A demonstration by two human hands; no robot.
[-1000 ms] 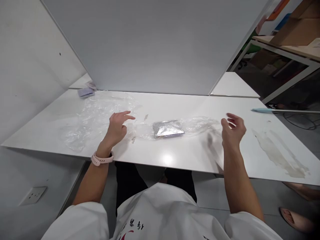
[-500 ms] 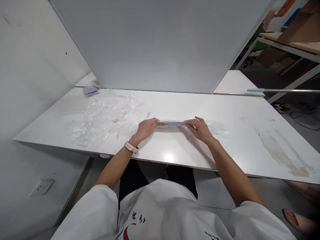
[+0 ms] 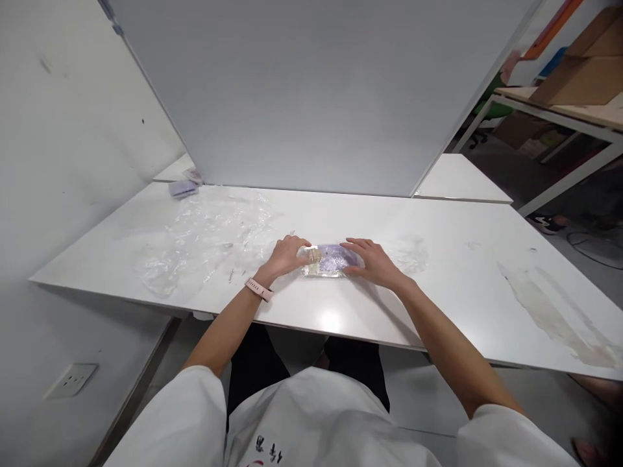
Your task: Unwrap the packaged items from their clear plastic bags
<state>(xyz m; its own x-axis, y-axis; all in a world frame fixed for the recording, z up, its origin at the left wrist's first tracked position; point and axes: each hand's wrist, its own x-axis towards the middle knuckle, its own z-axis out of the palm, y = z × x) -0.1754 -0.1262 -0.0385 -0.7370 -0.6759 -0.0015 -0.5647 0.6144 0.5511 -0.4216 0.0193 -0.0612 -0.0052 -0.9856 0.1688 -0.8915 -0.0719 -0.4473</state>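
Observation:
A flat clear plastic packet (image 3: 333, 258) with a purple part and a smaller yellowish part inside faces up near the middle of the white table (image 3: 302, 301). My left hand (image 3: 287, 256) has its left end, thumb near the lower edge and fingers near the upper one. At the right end my right hand (image 3: 370, 261) spans it the same way, covering that end. I cannot tell whether the packet rests fully on the table. Crumpled clear plastic (image 3: 411, 256) lies just beyond my right hand.
Crumpled clear film (image 3: 209, 227) spreads over the table's left half. A purple packet (image 3: 183, 189) lies at the back left corner. A tall grey panel (image 3: 302, 97) stands along the back edge. Brownish stains (image 3: 549, 311) mark the right end. A cardboard box (image 3: 579, 78) sits on another table.
The packet, seen edge-on before, now shows its purple face. Both hands have turned with it, and their thumbs and fingers are farther apart. The view has shifted slightly.

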